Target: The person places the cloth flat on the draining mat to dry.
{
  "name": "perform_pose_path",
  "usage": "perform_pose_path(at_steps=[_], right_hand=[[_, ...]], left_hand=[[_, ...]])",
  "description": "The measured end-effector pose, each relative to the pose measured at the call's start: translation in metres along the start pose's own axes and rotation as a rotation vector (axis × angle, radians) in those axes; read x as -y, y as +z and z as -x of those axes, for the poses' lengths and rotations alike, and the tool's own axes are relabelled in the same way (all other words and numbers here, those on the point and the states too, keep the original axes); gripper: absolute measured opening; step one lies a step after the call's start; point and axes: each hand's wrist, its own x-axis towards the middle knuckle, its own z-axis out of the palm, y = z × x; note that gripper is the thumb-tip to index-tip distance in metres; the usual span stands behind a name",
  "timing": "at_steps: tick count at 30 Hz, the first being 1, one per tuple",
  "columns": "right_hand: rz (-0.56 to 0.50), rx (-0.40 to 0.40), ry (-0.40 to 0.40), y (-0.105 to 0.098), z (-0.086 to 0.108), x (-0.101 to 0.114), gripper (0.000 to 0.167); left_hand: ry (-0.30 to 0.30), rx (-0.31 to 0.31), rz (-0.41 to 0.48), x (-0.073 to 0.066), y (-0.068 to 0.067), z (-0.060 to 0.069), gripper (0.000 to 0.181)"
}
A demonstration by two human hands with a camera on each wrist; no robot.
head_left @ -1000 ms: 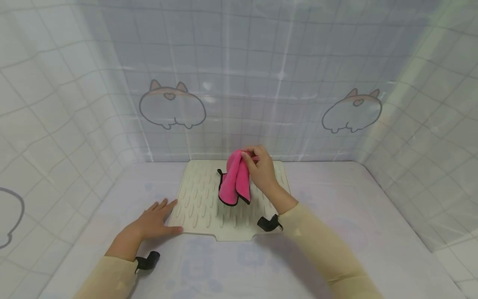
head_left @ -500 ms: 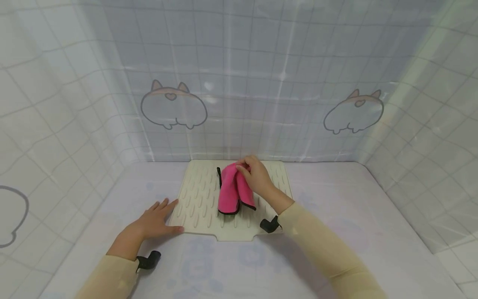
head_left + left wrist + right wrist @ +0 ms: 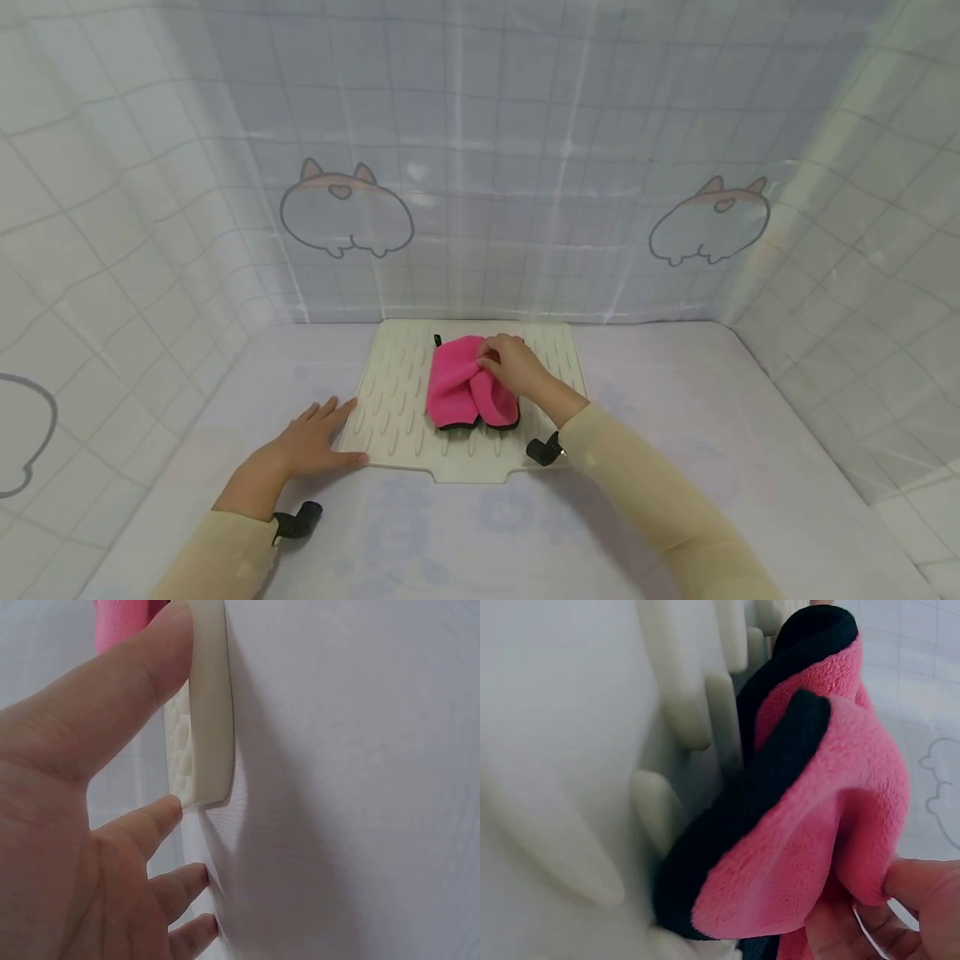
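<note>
A pink cloth [image 3: 455, 379] with black edging and a small black loop lies bunched on a cream ridged mat [image 3: 393, 408]. My right hand [image 3: 516, 364] pinches a fold of it between thumb and fingers near the top. In the right wrist view the cloth [image 3: 802, 840] bulges in soft folds, its dark hem against the raised ridges. My left hand [image 3: 307, 446] has its fingers spread at the mat's near left corner. The left wrist view shows the thumb on the mat's edge [image 3: 210, 712] and the other fingertips at the corner and the table surface.
The mat lies on a pale patterned table covering [image 3: 675, 400] close to the back wall. White grid-printed curtains [image 3: 480, 183] with cartoon animal drawings enclose the back and both sides. A black wrist device [image 3: 297, 521] is on the left wrist, another [image 3: 543, 450] on the right.
My right hand has come down and slightly toward me with the cloth, which hung above the mat and now rests spread on it. The left hand has stayed in place.
</note>
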Motion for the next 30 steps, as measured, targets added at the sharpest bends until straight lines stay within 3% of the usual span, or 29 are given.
perform_pose_path(at_steps=[6, 15, 24, 30], right_hand=[[-0.010, 0.060, -0.004, -0.003, 0.001, -0.001, 0.011], [-0.015, 0.186, -0.057, -0.023, 0.008, -0.001, 0.033], [-0.083, 0.116, -0.095, -0.046, 0.019, -0.011, 0.035], [-0.094, 0.104, -0.074, -0.053, 0.026, -0.022, 0.032]], left_hand=[[-0.009, 0.007, 0.011, 0.001, -0.002, 0.001, 0.108], [-0.012, 0.003, -0.002, 0.002, -0.001, 0.002, 0.107], [0.008, -0.015, -0.029, -0.008, -0.001, 0.009, 0.102], [0.079, -0.077, 0.010, -0.030, -0.003, 0.012, 0.085]])
